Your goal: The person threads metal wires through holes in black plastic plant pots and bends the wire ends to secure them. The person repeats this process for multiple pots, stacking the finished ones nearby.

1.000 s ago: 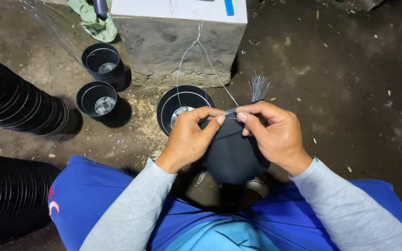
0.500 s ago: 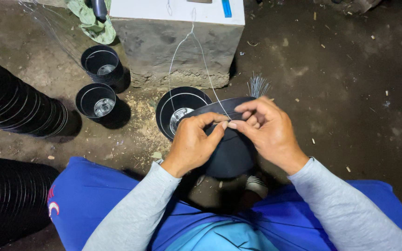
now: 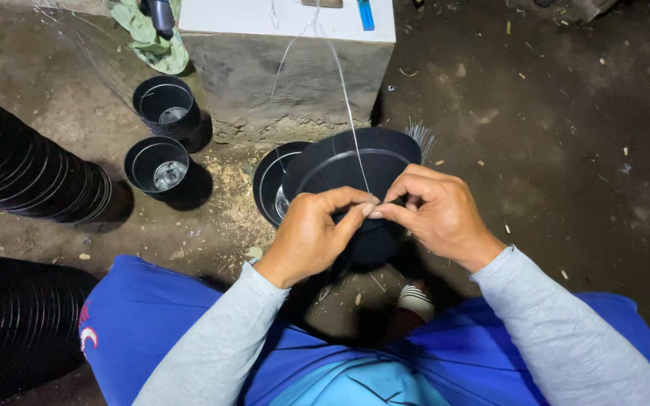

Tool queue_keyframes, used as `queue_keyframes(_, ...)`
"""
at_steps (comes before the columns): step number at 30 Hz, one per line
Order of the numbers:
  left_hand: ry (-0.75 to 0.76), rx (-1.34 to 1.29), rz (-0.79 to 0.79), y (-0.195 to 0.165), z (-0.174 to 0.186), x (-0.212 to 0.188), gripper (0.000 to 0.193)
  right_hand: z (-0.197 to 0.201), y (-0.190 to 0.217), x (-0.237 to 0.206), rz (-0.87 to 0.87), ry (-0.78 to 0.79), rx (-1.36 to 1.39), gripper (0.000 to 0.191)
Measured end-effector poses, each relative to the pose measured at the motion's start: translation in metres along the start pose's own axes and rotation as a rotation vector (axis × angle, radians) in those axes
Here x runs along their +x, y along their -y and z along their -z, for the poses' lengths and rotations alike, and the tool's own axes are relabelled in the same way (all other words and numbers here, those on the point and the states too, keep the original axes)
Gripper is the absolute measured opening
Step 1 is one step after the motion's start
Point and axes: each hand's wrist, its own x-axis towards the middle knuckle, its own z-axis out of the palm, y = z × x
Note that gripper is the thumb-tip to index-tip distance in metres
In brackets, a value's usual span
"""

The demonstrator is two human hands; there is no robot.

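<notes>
Pinching a thin wire (image 3: pixel 355 131) between the fingertips of both the left hand (image 3: pixel 317 233) and right hand (image 3: pixel 434 214), closed just above a black plastic pot (image 3: pixel 355 169); keeping it taut seems wise. Farther left, two pots (image 3: pixel 161 135) stand.

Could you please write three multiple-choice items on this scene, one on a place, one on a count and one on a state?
1. Where is the concrete block?
A. beyond the hands
B. behind the person
C. on the lap

2. How many open pots stand alone left of the block?
A. none
B. two
C. five

3. How is the wire held?
A. lying loose on the ground
B. pinched by both hands
C. gripped by the left hand only

Answers:
1 A: the block sits above the hands in view.
2 B: one pot and another stand there.
3 B: left hand and right hand meet on it over a black pot.
</notes>
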Motion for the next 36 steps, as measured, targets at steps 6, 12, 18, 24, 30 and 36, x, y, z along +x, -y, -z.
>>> queue_keyframes(6, 0.185, -0.364, 0.100, 0.018, 0.004, 0.006, 0.016, -0.001, -0.003, -0.006, 0.238, -0.036, -0.094, 0.018)
queue_keyframes(12, 0.185, -0.430, 0.146, 0.029, 0.004, 0.008, 0.013, -0.007, -0.002, -0.008, 0.232, -0.052, -0.102, 0.019)
queue_keyframes(18, -0.046, -0.403, 0.094, 0.019, -0.012, 0.002, 0.011, 0.001, 0.001, -0.004, 0.156, 0.023, -0.066, 0.034)
queue_keyframes(24, -0.104, -0.314, 0.064, 0.011, -0.014, 0.000, 0.017, 0.004, 0.010, -0.006, 0.034, 0.069, 0.090, 0.025)
queue_keyframes(30, 0.009, -0.420, 0.152, 0.020, -0.019, 0.003, 0.012, 0.004, 0.006, -0.009, -0.123, 0.120, 0.214, 0.013)
queue_keyframes(36, 0.023, -0.382, 0.127, 0.027, -0.017, 0.006, 0.010, -0.001, 0.008, -0.010, -0.034, 0.086, 0.124, 0.007)
